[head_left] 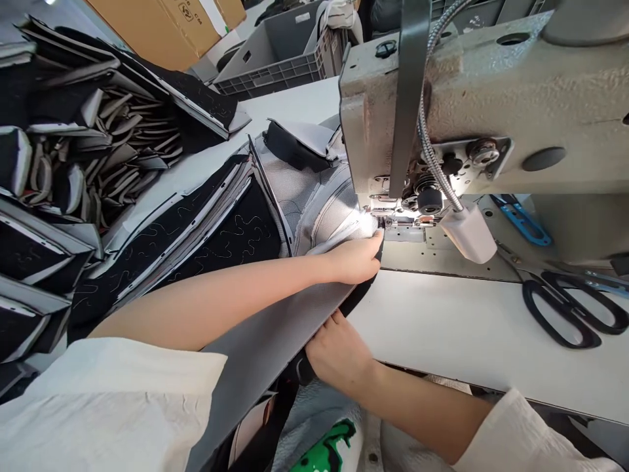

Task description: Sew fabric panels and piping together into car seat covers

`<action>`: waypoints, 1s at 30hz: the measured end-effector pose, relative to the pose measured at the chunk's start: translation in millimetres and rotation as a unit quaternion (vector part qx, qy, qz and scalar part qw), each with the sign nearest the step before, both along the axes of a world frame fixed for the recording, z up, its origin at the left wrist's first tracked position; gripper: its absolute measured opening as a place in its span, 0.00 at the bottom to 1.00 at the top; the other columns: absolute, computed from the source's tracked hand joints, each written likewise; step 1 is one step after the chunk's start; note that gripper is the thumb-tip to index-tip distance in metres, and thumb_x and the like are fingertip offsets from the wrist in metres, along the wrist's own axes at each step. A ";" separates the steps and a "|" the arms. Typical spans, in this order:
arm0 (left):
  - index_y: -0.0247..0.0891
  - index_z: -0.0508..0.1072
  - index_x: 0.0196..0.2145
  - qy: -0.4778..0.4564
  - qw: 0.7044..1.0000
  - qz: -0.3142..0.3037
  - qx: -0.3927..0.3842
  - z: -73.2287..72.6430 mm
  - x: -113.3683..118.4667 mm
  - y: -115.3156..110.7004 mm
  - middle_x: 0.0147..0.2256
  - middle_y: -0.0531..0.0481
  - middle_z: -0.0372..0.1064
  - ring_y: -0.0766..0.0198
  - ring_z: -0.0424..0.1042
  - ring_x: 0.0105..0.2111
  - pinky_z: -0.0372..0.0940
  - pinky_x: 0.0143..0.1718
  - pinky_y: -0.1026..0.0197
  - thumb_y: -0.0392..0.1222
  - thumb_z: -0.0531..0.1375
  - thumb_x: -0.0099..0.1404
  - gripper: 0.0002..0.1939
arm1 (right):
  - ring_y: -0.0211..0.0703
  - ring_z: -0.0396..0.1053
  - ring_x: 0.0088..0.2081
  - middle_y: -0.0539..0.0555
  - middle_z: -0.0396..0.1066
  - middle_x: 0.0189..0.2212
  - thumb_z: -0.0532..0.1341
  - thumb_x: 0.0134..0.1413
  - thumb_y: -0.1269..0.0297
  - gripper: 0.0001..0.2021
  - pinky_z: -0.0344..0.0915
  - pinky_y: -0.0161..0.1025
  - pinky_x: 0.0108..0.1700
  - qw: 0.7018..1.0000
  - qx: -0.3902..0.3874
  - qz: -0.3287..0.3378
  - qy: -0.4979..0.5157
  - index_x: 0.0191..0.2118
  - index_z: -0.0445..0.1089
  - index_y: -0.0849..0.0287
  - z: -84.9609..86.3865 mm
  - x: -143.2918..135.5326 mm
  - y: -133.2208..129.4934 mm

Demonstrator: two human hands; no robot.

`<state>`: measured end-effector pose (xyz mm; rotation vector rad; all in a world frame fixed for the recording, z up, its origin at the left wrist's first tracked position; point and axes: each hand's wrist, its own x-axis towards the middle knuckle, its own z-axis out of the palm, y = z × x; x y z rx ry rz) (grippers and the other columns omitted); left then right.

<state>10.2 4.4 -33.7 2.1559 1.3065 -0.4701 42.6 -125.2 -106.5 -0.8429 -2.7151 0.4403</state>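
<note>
A padded fabric cover (275, 341), grey on the upper face and black along its edge, runs from my lap up to a sewing machine (472, 98). My left hand (361, 257) is closed on the cover's edge just in front of the lit needle area, its fingertips partly hidden. Lower down, my right hand (339, 347) grips the same edge, with the fingers curled underneath and out of sight. Black stitched panels (236, 229) with pale trim lie beyond my left forearm, joined to grey mesh folds beside the machine head.
Piles of black and grey sewn pieces (128, 137) fill the left side. Large black-handled scissors (565, 308) and blue thread snips (523, 219) lie right of the needle. A grey crate (280, 72) and a cardboard box (157, 29) stand behind. A lamp (469, 233) hangs near the needle.
</note>
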 end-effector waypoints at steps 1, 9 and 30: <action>0.23 0.40 0.65 0.006 1.000 0.000 0.017 -2.0 1.5 0.7 0.37 0.41 0.73 0.57 0.71 0.34 0.61 0.32 0.62 0.34 0.46 0.61 0.35 | 0.57 0.62 0.53 0.68 0.67 0.51 0.55 0.56 0.70 0.16 0.56 0.57 0.56 1.000 0.004 0.000 0.005 0.50 0.69 0.66 0.6 -2.2 0.5; 0.28 0.43 0.65 0.032 0.991 -0.043 0.124 -14.8 2.2 -7.7 0.41 0.38 0.72 0.54 0.73 0.37 0.63 0.33 0.60 0.34 0.45 0.63 0.32 | 0.54 0.60 0.54 0.62 0.68 0.50 0.55 0.56 0.70 0.13 0.55 0.56 0.57 0.997 0.037 0.068 0.022 0.45 0.72 0.62 -0.2 -5.6 -2.4; 0.35 0.30 0.66 0.050 0.998 -0.009 0.037 0.8 -25.6 -32.7 0.26 0.53 0.69 0.62 0.68 0.23 0.55 0.23 0.65 0.36 0.50 0.58 0.43 | 0.51 0.66 0.47 0.60 0.74 0.39 0.52 0.58 0.71 0.12 0.59 0.52 0.53 0.995 0.017 0.087 0.049 0.40 0.73 0.63 -3.7 -7.8 -3.5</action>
